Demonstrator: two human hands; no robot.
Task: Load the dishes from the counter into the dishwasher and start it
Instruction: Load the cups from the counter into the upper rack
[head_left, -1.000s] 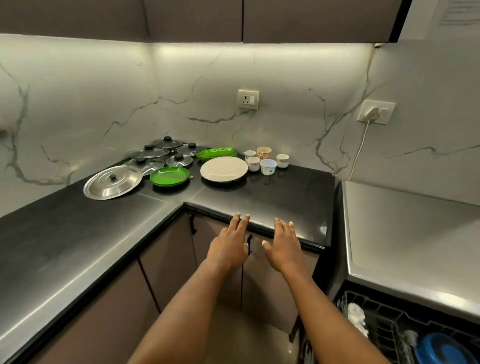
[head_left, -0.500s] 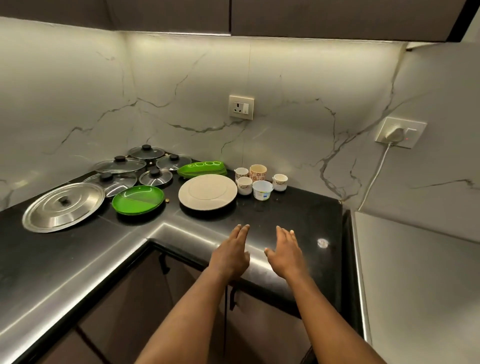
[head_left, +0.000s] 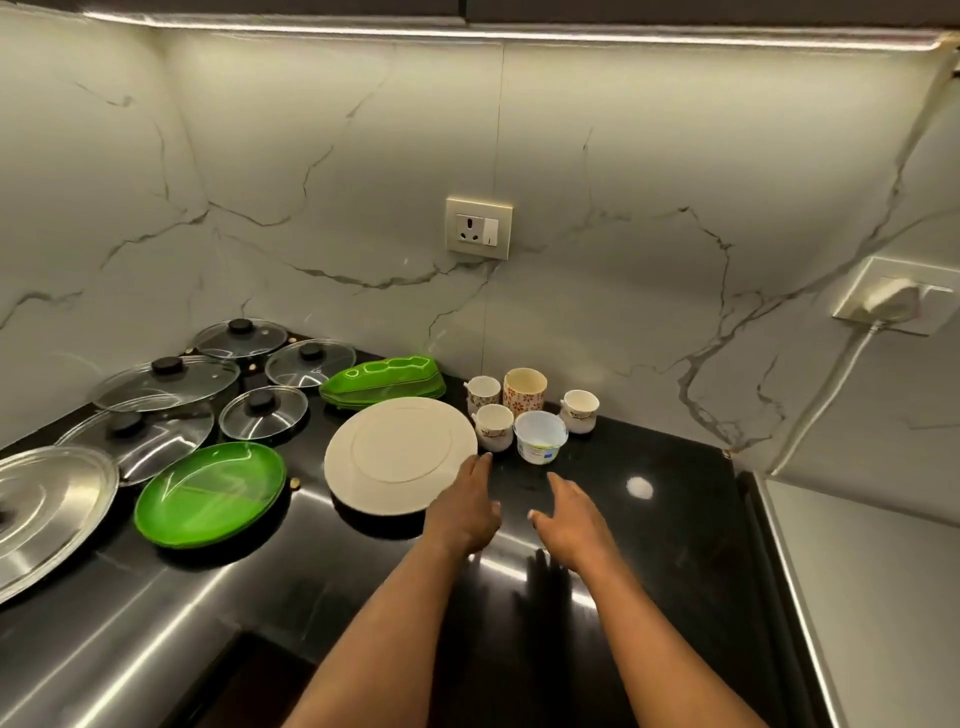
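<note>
White plate (head_left: 400, 454) lies flat on the black counter (head_left: 675, 530), approx. mid-frame; clock positions below are read w/ this plate as dial ctr. At 8 o'clock, just beside it: green plate (head_left: 210, 493), flat. At 12 o'clock: stack of green trays (head_left: 384, 382) near the wall. At 2–3 o'clock, close to the rim: three small white cups (head_left: 493, 426), a taller floral mug (head_left: 524, 389) and a white tub (head_left: 540, 436). At 10 o'clock: five glass lids (head_left: 263, 413) w/ black knobs, some overlapping. At 9 o'clock, cut by the frame edge: steel lid (head_left: 47, 514). L hand (head_left: 465, 512) is at 4 o'clock, fingers straight and held together, tips at the plate's rim; contact vs. small gap cannot be told. R hand (head_left: 569, 525), further out at 4 o'clock and apart from L hand, has fingers straight, thumb spread, and grips nothing; it is above the counter, its reflection showing below. Marble wall (head_left: 311, 156) carries a socket (head_left: 479, 227) at 12 o'clock and a 2nd socket w/ plug (head_left: 898, 301) at 2 o'clock.
</note>
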